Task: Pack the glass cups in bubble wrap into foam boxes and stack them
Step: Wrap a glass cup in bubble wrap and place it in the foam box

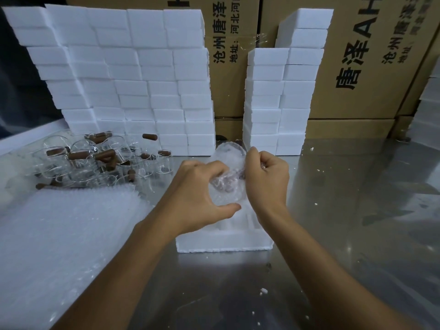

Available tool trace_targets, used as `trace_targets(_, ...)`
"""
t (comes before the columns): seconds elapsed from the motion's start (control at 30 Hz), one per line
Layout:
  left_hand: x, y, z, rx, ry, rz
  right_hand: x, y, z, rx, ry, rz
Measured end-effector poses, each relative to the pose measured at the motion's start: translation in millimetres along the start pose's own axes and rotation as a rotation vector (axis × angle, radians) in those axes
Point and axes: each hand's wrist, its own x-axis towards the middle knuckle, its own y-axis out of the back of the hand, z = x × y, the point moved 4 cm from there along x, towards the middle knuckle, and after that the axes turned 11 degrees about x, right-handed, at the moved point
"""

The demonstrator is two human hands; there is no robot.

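A glass cup wrapped in bubble wrap (226, 184) is held over an open white foam box (223, 241) on the steel table. My left hand (197, 198) curls around the cup's left and lower side, thumb under it. My right hand (266, 177) pinches the loose upper end of the bubble wrap (232, 153), fingers curled tight. Most of the foam box interior is hidden by my hands.
Several bare glass cups with brown handles (95, 160) lie clustered at the left. A pile of bubble wrap sheets (62, 234) lies in front of them. Stacked foam boxes form a wall (133, 86) behind and a narrower stack (281, 96) at the right, before cardboard cartons (371, 67).
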Motion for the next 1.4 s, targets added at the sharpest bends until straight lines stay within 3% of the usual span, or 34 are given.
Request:
trace_targets(0.3, 2.2, 4.1, -9.5, -0.193, -0.014, -0.184, -11.7, -12.3, -8.3, 0.001, 0.151, -0.1)
trace_targets(0.37, 2.7, 5.8, -7.0, -0.146, -0.01, -0.101, -9.4, -11.9, -9.0, 0.009, 0.134, -0.085)
trace_targets(0.53, -0.9, 11.5, 12.3, -0.028, -0.109, 0.317, 0.8, -3.1, -4.6, 0.043, -0.012, 0.007)
trace_targets(0.8, -4.6, 5.7, 17.4, 0.101, -0.169, 0.363, 2.5, 0.9, -1.4, 0.063, -0.069, 0.038)
trace_targets(0.9, -4.3, 3.8, 14.6, 0.007, -0.075, 0.384, 3.3, 2.5, -1.2, 0.088, -0.109, 0.07)
trace_targets(1.07, -0.2, -10.8, 8.8, -0.579, 0.295, 0.25, 4.6, -0.6, 5.5, 0.246, -0.36, -0.009)
trace_targets(1.17, 0.0, -9.1, 1.9, -0.555, 0.282, 0.287, 3.7, -5.9, 5.8, 0.476, -0.578, -0.146)
trace_targets(1.27, 2.1, -9.4, -6.0, -0.526, 0.273, 0.224, 8.6, -0.6, 1.6, 0.488, -0.508, -0.174)
trace_targets(1.4, 5.5, -12.7, -9.3, -0.494, 0.261, 0.121, 6.6, -2.5, -2.2, 0.258, -0.322, -0.299)
